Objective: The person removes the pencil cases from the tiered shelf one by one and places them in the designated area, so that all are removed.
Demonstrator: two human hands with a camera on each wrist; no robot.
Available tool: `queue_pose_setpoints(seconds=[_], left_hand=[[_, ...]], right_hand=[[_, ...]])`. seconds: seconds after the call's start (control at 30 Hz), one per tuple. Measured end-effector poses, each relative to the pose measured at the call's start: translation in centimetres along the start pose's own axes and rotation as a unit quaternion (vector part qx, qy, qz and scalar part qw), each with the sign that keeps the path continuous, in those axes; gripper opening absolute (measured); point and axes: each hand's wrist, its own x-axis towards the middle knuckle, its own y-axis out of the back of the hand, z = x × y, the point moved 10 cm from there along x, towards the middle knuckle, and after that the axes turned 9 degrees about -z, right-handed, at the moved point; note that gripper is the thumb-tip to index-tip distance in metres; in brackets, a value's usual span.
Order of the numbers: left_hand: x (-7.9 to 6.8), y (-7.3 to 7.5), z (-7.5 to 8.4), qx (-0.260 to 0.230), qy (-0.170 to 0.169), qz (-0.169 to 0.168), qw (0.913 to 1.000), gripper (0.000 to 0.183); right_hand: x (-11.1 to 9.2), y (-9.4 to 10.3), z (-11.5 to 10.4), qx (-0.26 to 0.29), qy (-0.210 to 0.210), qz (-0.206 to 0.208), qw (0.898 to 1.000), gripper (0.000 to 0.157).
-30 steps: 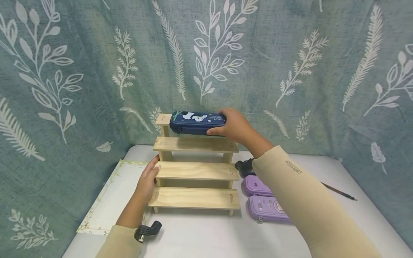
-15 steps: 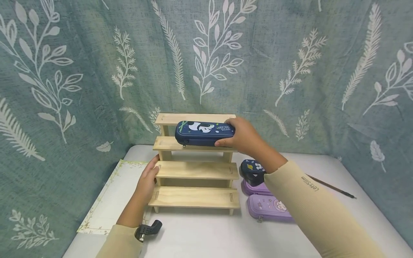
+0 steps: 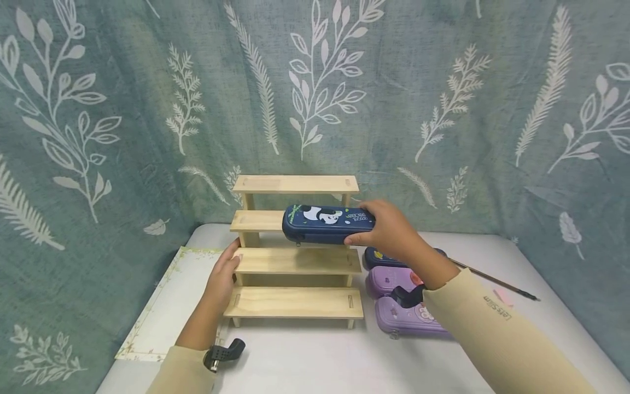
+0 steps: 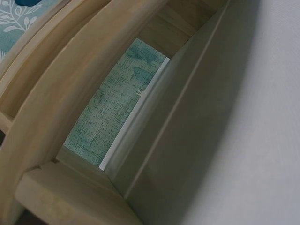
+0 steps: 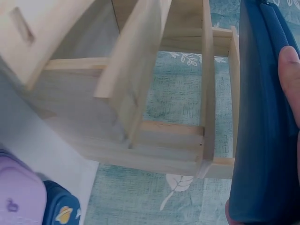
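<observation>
My right hand (image 3: 394, 230) grips the right end of a dark blue pencil case (image 3: 327, 224) with a panda on its lid, thumb along its near side. The case is held in front of the second-highest step of a tiered wooden rack (image 3: 295, 303). In the right wrist view the pencil case (image 5: 265, 117) stands along the right edge, with the thumb on it. My left hand (image 3: 221, 279) holds the rack's left end at the third board down, its fingers partly hidden behind the wood. The left wrist view shows the rack's boards (image 4: 70, 84) but no hand.
Right of the rack lie two purple pencil cases (image 3: 401, 314) and another dark blue one (image 3: 389, 257), partly hidden by my right arm. A thin dark rod (image 3: 497, 282) lies farther right. A white sheet with a leafy border (image 3: 162, 301) lies left. Patterned cloth (image 3: 305, 82) hangs behind.
My right hand has brought the panda pencil case down and to the right, away from the top board, which is now uncovered. My left hand stays at the rack.
</observation>
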Motion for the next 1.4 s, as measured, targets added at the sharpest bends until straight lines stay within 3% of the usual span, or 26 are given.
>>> queue_pose_setpoints(seconds=[0.23, 0.6, 1.17, 1.4], left_hand=[[0.1, -0.2, 0.1, -0.003, -0.006, -0.002, 1.0000, 0.055], [0.0, 0.0, -0.2, -0.011, -0.008, 0.002, 0.9999, 0.054], [0.2, 0.0, -0.1, 0.001, -0.005, 0.000, 1.0000, 0.054], [0.0, 0.0, -0.3, 0.005, -0.004, 0.000, 1.0000, 0.054]], right_hand=[[-2.3, -0.4, 0.9, -0.006, -0.012, 0.003, 1.000, 0.090], [-6.0, -1.4, 2.1, -0.012, -0.037, 0.004, 0.999, 0.096], [-13.3, -2.7, 6.4, -0.015, -0.079, 0.011, 0.997, 0.106], [-15.5, -3.3, 8.5, 0.000, -0.078, 0.017, 0.997, 0.108]])
